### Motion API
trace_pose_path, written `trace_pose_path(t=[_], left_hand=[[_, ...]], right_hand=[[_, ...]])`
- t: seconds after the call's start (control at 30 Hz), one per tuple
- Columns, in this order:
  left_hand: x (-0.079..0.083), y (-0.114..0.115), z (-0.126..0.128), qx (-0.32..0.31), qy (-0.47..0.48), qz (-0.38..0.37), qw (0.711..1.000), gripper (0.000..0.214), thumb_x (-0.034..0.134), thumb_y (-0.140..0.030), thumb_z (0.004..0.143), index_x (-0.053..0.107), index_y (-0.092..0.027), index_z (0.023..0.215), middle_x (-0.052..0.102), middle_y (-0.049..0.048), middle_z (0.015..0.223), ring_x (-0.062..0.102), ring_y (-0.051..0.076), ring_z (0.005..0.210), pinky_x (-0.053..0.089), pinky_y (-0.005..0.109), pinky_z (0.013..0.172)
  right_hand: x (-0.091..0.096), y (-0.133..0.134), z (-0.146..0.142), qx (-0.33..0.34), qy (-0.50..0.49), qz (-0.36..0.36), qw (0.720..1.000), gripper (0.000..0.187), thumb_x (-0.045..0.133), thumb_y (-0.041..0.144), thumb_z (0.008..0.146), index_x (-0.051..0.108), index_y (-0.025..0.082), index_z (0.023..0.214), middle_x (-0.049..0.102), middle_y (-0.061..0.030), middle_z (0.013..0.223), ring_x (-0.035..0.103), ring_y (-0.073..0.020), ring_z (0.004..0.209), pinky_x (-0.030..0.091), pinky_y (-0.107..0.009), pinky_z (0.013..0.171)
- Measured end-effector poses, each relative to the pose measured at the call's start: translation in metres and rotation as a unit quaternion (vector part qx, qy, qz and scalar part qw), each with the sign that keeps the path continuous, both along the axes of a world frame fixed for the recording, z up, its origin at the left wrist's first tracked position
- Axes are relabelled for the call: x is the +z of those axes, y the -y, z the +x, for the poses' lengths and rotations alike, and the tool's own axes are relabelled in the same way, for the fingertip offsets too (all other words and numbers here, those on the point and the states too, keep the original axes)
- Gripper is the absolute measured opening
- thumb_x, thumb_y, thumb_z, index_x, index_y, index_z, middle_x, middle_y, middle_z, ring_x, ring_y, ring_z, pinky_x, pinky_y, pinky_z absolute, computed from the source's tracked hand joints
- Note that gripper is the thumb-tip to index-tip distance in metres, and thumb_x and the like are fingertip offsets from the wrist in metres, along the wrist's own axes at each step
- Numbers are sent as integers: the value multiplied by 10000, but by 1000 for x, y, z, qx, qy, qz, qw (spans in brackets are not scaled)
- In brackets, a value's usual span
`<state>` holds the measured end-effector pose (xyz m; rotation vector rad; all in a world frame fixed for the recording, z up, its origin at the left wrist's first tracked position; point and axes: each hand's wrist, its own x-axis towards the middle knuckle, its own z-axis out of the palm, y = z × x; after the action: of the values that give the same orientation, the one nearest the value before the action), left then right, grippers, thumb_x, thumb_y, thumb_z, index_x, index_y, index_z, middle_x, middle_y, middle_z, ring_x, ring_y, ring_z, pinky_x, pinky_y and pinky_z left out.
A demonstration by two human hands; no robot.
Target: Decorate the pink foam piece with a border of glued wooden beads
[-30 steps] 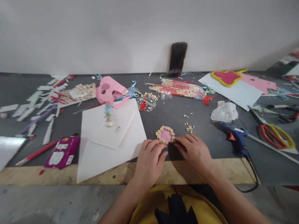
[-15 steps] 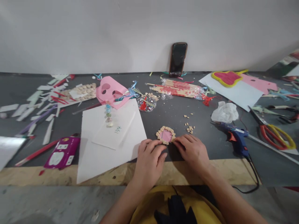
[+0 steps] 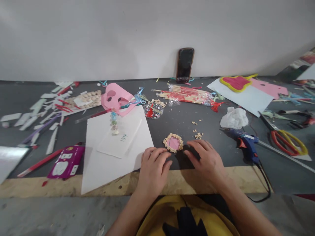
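Our beaded piece [image 3: 173, 143] is sitting in front of us, probably for two-sided reach. Our left hand [image 3: 153, 168] is lying by its near rim, fingers apart, can't tell if touching; our right hand [image 3: 187, 147] is gaping just beside it. We're working near the table [image 3: 177, 121] edge, paper [image 3: 105, 167] and glue gun [image 3: 249, 148] flanking, dark surface showing beyond.

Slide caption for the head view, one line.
Left hand and right hand beside a bead-ringed pink piece, loose beads and glue gun to its right.
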<state>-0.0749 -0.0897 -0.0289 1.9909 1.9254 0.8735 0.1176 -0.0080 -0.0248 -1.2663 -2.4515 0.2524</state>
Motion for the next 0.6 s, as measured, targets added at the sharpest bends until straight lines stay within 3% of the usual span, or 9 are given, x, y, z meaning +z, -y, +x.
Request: trace_pose_path(t=[0.3,0.6], left_hand=[[0,7,-2,-9,-17,-9,1000,160,546,-204,878,639,-199,1008,660,58,1054,491,251,1001,437,440,873],[3,11,9,-44,-4,-12,999,301,480,-81,857,645,-212,1072,614,75,1092,461,253,1025,436,436,893]], right_hand=[[9,-5,1,62,-13,33,997,327,430,173,910,617,175,1179,624,-116,1107,489,-253,1035,476,-409,883],[5,37,-2,111,-44,-2,993,306,469,159,915,603,172,1189,666,-81,968,560,-186,854,503,-323,785]])
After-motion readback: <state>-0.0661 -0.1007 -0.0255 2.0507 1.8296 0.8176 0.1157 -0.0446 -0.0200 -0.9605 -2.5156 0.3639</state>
